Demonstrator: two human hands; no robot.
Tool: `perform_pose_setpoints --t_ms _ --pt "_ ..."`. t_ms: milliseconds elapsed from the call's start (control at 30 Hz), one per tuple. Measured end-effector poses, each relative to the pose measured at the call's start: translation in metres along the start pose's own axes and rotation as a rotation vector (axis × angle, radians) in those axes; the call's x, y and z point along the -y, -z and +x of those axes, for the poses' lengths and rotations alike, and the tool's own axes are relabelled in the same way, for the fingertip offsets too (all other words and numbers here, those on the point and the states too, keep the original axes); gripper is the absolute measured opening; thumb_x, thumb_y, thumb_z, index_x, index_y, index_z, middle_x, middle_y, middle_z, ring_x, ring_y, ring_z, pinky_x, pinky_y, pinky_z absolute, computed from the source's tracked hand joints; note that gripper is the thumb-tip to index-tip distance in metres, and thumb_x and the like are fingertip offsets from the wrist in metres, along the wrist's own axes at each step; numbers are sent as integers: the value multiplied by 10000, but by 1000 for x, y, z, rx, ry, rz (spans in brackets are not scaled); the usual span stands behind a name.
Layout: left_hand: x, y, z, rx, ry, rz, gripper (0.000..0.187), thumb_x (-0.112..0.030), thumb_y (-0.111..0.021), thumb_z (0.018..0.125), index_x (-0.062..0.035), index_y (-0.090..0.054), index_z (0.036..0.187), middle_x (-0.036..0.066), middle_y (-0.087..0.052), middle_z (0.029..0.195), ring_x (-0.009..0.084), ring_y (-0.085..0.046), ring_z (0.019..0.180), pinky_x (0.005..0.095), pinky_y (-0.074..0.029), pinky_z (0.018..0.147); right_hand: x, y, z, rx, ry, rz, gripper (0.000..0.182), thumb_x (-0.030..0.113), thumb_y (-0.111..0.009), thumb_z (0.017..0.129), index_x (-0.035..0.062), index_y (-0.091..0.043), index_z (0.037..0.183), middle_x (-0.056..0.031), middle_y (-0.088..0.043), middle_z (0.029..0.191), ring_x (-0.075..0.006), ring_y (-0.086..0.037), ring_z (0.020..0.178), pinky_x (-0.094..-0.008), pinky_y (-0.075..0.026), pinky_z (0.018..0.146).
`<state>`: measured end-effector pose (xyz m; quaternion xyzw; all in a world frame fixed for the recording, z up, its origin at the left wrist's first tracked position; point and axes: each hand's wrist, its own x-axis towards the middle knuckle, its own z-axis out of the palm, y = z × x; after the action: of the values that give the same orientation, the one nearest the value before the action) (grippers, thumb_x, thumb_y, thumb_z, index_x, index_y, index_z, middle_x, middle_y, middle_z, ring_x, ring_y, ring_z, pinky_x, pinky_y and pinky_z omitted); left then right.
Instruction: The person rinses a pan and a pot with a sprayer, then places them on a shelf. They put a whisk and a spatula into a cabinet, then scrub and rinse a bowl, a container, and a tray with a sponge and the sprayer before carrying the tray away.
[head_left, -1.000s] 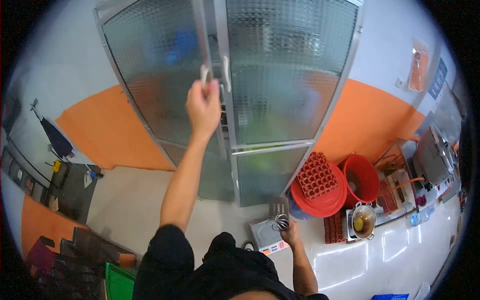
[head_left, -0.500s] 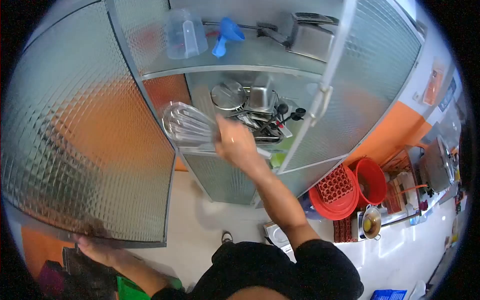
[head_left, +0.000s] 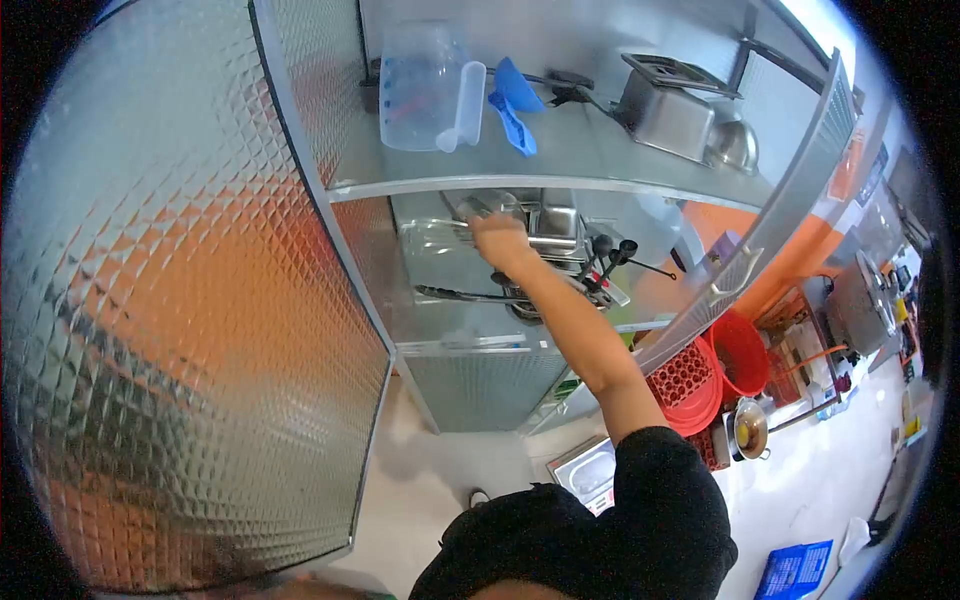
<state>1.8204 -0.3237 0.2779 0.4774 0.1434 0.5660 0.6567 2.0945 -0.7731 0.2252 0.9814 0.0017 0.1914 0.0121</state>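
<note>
My right hand (head_left: pixel 500 242) is closed around a large wire whisk (head_left: pixel 434 237), reaching inside the cabinet at its middle shelf (head_left: pixel 455 325). The wire loops point left. Beside and below the hand are a metal container (head_left: pixel 558 220), black ladles (head_left: pixel 601 246) and black-tipped tongs (head_left: pixel 465 295). A round strainer at the back is partly covered by the hand. Only a bit of my left forearm (head_left: pixel 310 588) shows at the bottom edge, by the lower edge of the open left glass door (head_left: pixel 220 330); the left fingers are hidden.
The upper shelf holds a clear plastic jug (head_left: pixel 425 95), a blue funnel (head_left: pixel 518 88) and a metal box (head_left: pixel 668 118). The right door (head_left: pixel 790 180) stands open. Red tubs (head_left: pixel 740 350) and a pan (head_left: pixel 748 428) are at right. A boxed item (head_left: pixel 590 475) lies on the floor.
My right hand has carried the whisk from in front of the cabinet in over the middle shelf. The view has moved closer, and my left hand has slipped from sight. The right door appears swung wider.
</note>
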Motion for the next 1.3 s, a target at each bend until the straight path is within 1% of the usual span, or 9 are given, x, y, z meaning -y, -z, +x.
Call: perform_pose_setpoints --t_ms 300,367,500,667,867,900,1067,1200,1300 --pt "22 -22 -11 58 -44 58 639 -518 -410 868 -43 -395 1295 176 -399 1303 311 -434 1132 465 -375 926 -1 -8 -14 128 120 8 215 146 -588 722 95 -601 930 -138 -648 801 -316 -636 759 -409 -513 643" --pt "24 -24 -13 69 -46 65 631 -515 -409 871 -41 -401 1288 175 -407 1295 308 -439 1122 461 -378 920 -2 4 -11 -229 6 84 174 149 -599 711 75 -613 868 -139 -648 786 -313 -637 767 -412 -516 666" --pt "25 -28 -18 95 -56 77 616 -507 -407 876 -38 -413 1276 173 -421 1278 301 -450 1103 454 -385 907 -24 14 11 -242 -316 52 213 150 -607 712 68 -606 909 -142 -645 771 -323 -635 741 -412 -521 684" --pt "23 -31 -22 108 -67 68 598 -497 -403 882 -34 -427 1260 170 -439 1256 293 -463 1079 445 -392 891 -46 -6 17 -333 -417 -118 287 141 -573 769 48 -575 1040 -153 -604 1035 -316 -563 1013 -379 -535 703" --pt "21 -35 -28 128 -76 58 578 -486 -400 890 -29 -445 1241 167 -461 1231 284 -479 1050 435 -402 871 -58 -35 22 -295 -360 -199 367 122 -533 791 12 -504 1139 -165 -527 1183 -329 -496 1109 -354 -499 819" --pt "21 -34 -29 128 -78 56 574 -484 -399 891 -28 -448 1237 167 -465 1227 282 -482 1045 433 -403 868 -60 -39 25 -506 -319 -239 286 138 -530 794 27 -563 1056 -163 -576 1104 -312 -548 1046 -374 -521 755" --pt "16 -34 -34 136 -105 80 559 -474 -396 897 -24 -462 1221 164 -483 1205 274 -496 1021 424 -411 852 -57 -3 21 -311 -377 -42 209 250 -556 803 68 -642 862 -169 -637 922 -303 -648 786 -415 -534 633" --pt "16 -33 -36 148 -118 86 547 -466 -393 902 -21 -474 1209 162 -498 1188 267 -507 1001 417 -418 839 -56 -9 21 -120 -334 39 425 444 -551 809 65 -592 997 -199 -604 985 -334 -631 831 -424 -530 631" --pt "13 -32 -36 147 -126 78 538 -461 -391 906 -18 -483 1199 161 -509 1176 262 -515 987 412 -422 830 -66 -50 21 -425 -197 -67 469 397 -545 826 43 -492 1129 -189 -522 1089 -338 -564 924 -413 -520 702"
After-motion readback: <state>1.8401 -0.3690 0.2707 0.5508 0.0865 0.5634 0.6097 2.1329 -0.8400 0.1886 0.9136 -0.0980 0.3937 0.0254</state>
